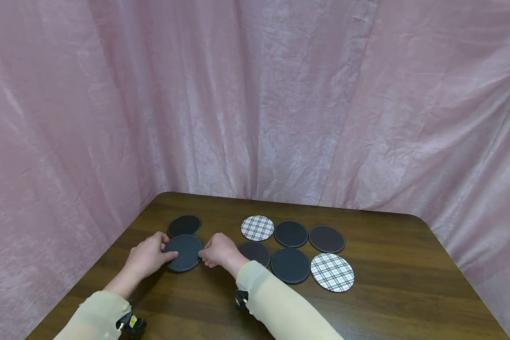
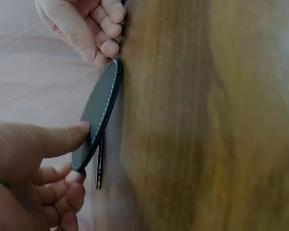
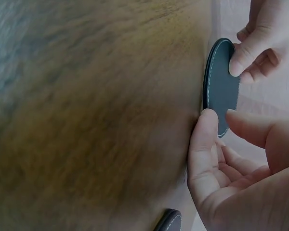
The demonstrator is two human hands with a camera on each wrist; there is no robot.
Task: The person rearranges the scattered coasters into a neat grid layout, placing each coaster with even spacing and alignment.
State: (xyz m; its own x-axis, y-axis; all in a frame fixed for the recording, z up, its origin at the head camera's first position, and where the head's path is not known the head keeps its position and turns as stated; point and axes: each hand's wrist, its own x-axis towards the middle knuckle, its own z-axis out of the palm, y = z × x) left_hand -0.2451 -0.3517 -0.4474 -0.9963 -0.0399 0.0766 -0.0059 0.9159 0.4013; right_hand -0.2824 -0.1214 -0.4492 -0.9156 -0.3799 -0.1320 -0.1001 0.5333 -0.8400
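Observation:
My left hand pinches the left edge of a round dark coaster, thumb on its upper face and fingers below. Pale stitching runs round the rim of this coaster, which is raised and tilted over the table. At its opposite edge is my right hand, thumb and index finger bent around the rim in the right wrist view. Just behind, another black coaster lies flat. To the right of my right hand, a dark brown coaster is partly covered by that hand and wrist.
Beside the brown coaster lie a black coaster and a plaid white coaster. A second row behind has a plaid coaster, a black coaster and a brownish coaster. Pink curtains hang around the wooden table.

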